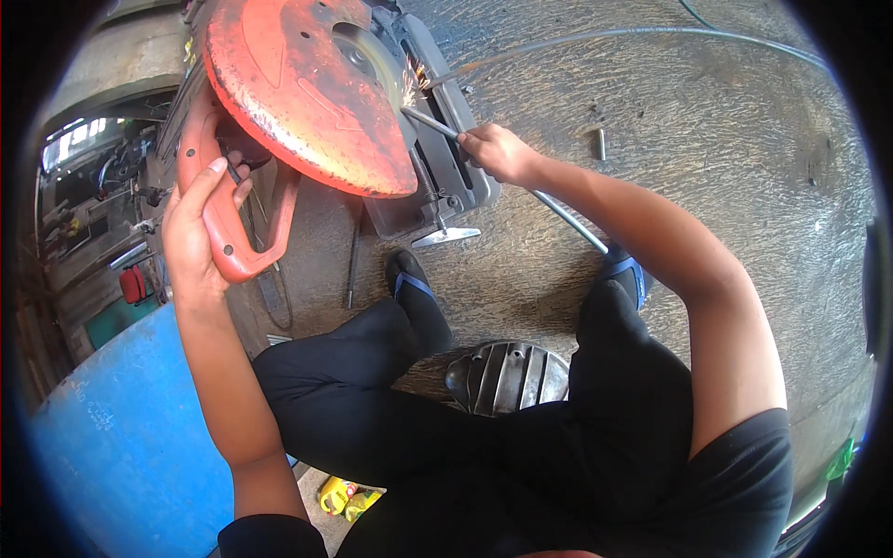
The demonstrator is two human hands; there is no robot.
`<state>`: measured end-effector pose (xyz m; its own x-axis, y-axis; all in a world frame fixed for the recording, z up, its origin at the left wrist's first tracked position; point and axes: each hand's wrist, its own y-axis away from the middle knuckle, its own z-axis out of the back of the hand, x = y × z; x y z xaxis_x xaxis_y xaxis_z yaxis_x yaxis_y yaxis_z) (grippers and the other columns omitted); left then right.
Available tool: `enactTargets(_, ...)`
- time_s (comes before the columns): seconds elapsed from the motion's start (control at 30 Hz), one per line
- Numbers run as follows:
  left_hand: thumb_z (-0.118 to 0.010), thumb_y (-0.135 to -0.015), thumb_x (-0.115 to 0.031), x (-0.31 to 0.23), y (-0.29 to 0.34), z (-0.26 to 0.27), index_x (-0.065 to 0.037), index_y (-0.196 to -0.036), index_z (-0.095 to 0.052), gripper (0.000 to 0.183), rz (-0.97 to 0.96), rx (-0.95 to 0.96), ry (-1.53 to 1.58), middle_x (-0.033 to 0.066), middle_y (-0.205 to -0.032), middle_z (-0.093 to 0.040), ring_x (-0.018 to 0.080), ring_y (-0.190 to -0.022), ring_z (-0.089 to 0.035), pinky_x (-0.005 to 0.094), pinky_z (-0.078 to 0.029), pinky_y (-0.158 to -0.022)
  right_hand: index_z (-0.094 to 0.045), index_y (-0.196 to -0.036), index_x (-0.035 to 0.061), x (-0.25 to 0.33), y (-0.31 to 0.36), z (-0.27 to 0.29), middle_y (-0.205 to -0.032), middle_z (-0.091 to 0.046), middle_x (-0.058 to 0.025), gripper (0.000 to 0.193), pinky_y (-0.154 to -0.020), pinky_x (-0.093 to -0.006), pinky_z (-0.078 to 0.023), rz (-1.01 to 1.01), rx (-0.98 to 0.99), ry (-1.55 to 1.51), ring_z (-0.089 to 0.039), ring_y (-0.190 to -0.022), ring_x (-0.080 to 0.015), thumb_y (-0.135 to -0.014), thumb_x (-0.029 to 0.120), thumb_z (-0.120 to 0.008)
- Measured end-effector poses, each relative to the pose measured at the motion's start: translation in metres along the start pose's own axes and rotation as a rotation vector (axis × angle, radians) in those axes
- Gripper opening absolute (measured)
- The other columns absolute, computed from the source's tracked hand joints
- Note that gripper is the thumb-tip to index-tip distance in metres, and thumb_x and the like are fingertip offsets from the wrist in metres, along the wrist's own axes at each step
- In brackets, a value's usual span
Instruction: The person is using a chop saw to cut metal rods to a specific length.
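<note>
My left hand [195,219] is wrapped round the orange loop handle [244,264] of a chop saw, its fingers passing through the opening. The saw's scuffed orange guard [307,93] covers most of the cutting disc [361,58]. Sparks [415,84] fly beside the disc, over the dark base [470,139]. In my right hand [499,153] is a thin metal rod [569,219], gripped a short way from the disc. One end of the rod reaches the sparks; the other runs down to my right foot. The exact contact at the disc is hard to make out.
A silver clamp handle [446,237] sticks out from the saw's base. A short metal piece [601,144] lies on the rough floor. Between my legs sits a ribbed metal part [510,377]. A large blue surface [139,418] stands at lower left, with yellow packets [337,495] nearby.
</note>
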<state>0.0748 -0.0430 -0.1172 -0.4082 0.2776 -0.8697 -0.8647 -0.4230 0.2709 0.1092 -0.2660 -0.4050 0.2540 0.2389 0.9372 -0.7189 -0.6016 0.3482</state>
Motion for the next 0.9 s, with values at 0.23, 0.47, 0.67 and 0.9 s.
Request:
enactTargets(0.23,-0.061,-0.086,-0.012,0.000,0.001,-0.001,0.000,-0.124,-0.049,0.042,-0.001,0.002,0.007,0.0106,-0.110,-0.059,0.0199,-0.099,-0.058,0.0348,-0.045,-0.088,-0.063,-0.090,0.0000,0.000,0.005,-0.003,-0.086,-0.062,-0.0267,0.033,-0.079,-0.0481,-0.046,0.074,-0.096,0.157,-0.059,-0.088,-0.0441,-0.092,0.028,-0.046)
enactTargets(0.47,-0.061,-0.085,-0.012,-0.002,0.003,-0.006,0.001,-0.123,-0.049,0.042,-0.021,-0.033,0.026,0.0123,-0.107,-0.059,0.0205,-0.096,-0.059,0.0348,-0.046,-0.085,-0.062,-0.084,-0.0019,0.000,0.005,-0.004,-0.076,-0.062,-0.0244,0.027,-0.071,-0.0489,-0.048,0.273,-0.203,0.264,-0.060,-0.076,-0.0433,-0.089,0.022,-0.052)
enactTargets(0.67,-0.062,-0.085,-0.012,-0.002,0.003,-0.005,0.000,-0.123,-0.049,0.042,-0.011,-0.033,0.011,0.0124,-0.108,-0.059,0.0204,-0.097,-0.058,0.0346,-0.046,-0.085,-0.063,-0.083,0.0003,-0.004,0.001,-0.001,-0.076,-0.062,-0.0238,0.023,-0.071,-0.0476,-0.049,0.302,-0.212,0.365,-0.060,-0.075,-0.0430,-0.087,0.021,-0.054)
enactTargets(0.9,-0.062,-0.085,-0.012,-0.002,0.004,-0.006,0.000,-0.123,-0.050,0.041,-0.011,-0.028,-0.002,0.0117,-0.107,-0.059,0.0198,-0.096,-0.058,0.0347,-0.045,-0.085,-0.067,-0.093,0.0024,-0.007,-0.002,0.017,-0.080,-0.063,-0.0248,0.031,-0.078,-0.0454,-0.049,0.062,-0.143,0.244,-0.063,-0.082,-0.0388,-0.086,0.024,-0.046)
